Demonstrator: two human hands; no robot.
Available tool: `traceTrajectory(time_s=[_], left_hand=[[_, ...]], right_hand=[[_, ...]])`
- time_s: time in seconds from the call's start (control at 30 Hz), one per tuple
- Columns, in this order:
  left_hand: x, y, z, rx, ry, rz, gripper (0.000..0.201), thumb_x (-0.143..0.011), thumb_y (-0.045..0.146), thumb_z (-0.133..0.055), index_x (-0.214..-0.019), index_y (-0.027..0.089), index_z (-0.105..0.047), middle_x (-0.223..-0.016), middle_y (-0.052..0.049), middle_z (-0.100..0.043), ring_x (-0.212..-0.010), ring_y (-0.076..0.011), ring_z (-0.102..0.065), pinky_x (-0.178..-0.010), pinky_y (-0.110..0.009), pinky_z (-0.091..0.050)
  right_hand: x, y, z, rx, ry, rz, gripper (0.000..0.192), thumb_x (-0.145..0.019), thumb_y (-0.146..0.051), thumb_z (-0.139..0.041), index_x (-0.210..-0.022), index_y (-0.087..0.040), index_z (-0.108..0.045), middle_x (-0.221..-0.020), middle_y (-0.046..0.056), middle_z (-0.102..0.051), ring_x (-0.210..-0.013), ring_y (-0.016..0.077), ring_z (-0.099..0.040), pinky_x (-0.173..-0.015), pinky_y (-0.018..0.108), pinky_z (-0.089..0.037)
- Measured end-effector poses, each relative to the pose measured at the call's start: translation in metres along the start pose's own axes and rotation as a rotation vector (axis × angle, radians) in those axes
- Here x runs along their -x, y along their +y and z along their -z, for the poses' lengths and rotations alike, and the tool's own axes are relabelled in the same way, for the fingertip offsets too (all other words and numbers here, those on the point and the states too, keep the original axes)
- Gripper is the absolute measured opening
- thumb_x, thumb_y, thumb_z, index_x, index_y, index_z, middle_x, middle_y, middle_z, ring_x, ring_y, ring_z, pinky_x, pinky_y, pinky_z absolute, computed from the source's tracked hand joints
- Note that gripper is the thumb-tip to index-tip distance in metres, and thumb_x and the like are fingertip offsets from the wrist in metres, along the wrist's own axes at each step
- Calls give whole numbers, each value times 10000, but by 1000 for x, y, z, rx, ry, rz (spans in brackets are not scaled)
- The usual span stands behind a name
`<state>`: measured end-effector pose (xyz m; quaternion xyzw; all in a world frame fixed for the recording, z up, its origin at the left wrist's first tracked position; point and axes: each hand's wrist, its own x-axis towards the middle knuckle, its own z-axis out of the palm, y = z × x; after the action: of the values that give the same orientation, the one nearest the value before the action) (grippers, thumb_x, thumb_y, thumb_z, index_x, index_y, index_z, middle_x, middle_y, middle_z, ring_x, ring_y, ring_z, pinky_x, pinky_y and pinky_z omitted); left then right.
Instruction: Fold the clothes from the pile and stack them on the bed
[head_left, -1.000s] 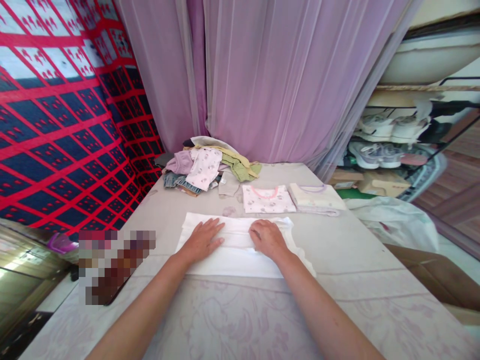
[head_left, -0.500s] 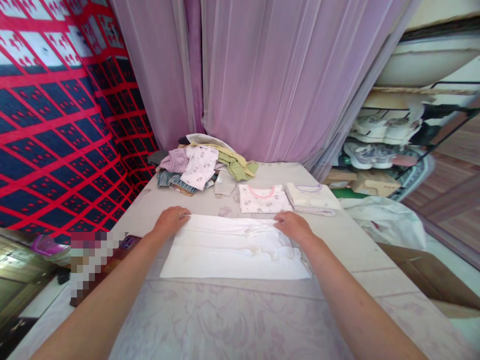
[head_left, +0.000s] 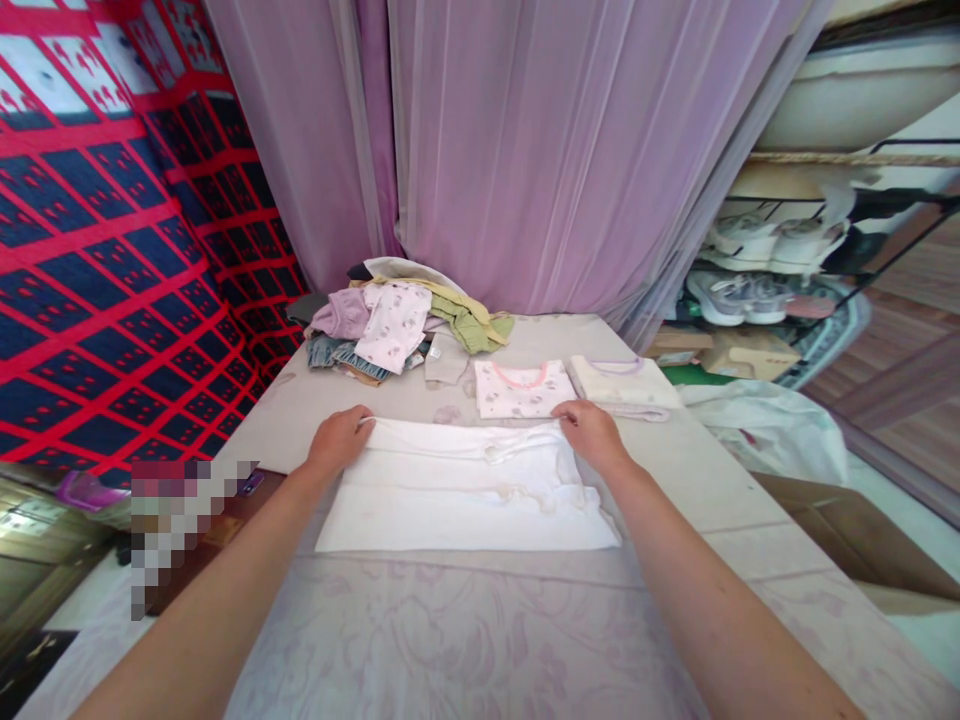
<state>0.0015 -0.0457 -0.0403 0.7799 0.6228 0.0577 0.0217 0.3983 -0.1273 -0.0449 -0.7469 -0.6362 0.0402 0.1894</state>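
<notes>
A white garment (head_left: 450, 515) lies spread in front of me on the bed-like surface (head_left: 465, 640), with a ruffled trim showing toward its right side. My left hand (head_left: 341, 440) pinches its far left corner, and my right hand (head_left: 592, 432) pinches the far right corner. The far edge stretches between the two hands. Just beyond my right hand sits a folded white top (head_left: 525, 390) with a pink neckline. Beside it on the right is a folded cream top (head_left: 622, 385) with a purple neckline.
A heap of clothes (head_left: 397, 320) lies at the back left, before the purple curtain (head_left: 510, 160). At left hangs a red and dark patterned cloth (head_left: 97, 270). On the right stand a shoe rack with sneakers (head_left: 739, 297), a plastic bag (head_left: 787, 435) and a cardboard box (head_left: 847, 530).
Both hands keep their pinch on the garment's far corners. The far edge looks pulled a little wider and straighter. The whole view has shifted slightly.
</notes>
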Motion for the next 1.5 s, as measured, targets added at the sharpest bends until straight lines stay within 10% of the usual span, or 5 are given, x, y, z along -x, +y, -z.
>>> traceTrajectory(time_s=[0.37, 0.63, 1.03, 1.33, 1.5], left_hand=[[23, 4, -13, -35, 84, -239, 479, -916, 373, -306, -1314, 204, -513, -1428, -68, -455, -1326, -249, -373, -1087, -414, -290], [44, 28, -25, -24, -224, -292, 596, -928, 571, -188, -1464, 318, -255, -1557, -23, -168, -1430, -261, -128, -1131, -510, -113], [47, 31, -24, 22, -182, -281, 582, -934, 565, -199, -1455, 318, -282, -1551, -31, -204, -1429, -245, -146, -1135, -496, -94], [46, 32, -22, 21, -212, -264, 583, -929, 547, -226, -1460, 310, -267, -1556, -32, -183, -1431, -241, -130, -1134, -501, -90], [42, 25, -13, 107, -174, -236, 549, -940, 468, -233, -1428, 250, -357, -1509, -43, -322, -1405, -217, -236, -1133, -448, -179]], right_hand=[[20, -31, -1, 86, 124, 106, 354, -880, -194, -399, -1126, -183, -653, -1173, 87, -651, -1089, 222, -559, -967, 360, -391], [45, -103, -28, 89, -373, 424, 552, -942, -462, -280, -1443, -235, -334, -1544, 72, -222, -1420, 253, -154, -1125, 531, -60], [56, -110, -17, 150, -223, 273, 535, -955, -446, -253, -1451, -255, -311, -1547, 75, -209, -1427, 240, -124, -1121, 537, -25], [58, -61, -21, 177, -308, 96, 514, -961, -408, -244, -1444, -251, -320, -1530, 70, -264, -1412, 229, -193, -1113, 556, -99], [67, -60, -15, 31, -111, 49, 460, -950, -333, -271, -1350, -228, -472, -1455, 78, -412, -1360, 212, -324, -1103, 526, -177]])
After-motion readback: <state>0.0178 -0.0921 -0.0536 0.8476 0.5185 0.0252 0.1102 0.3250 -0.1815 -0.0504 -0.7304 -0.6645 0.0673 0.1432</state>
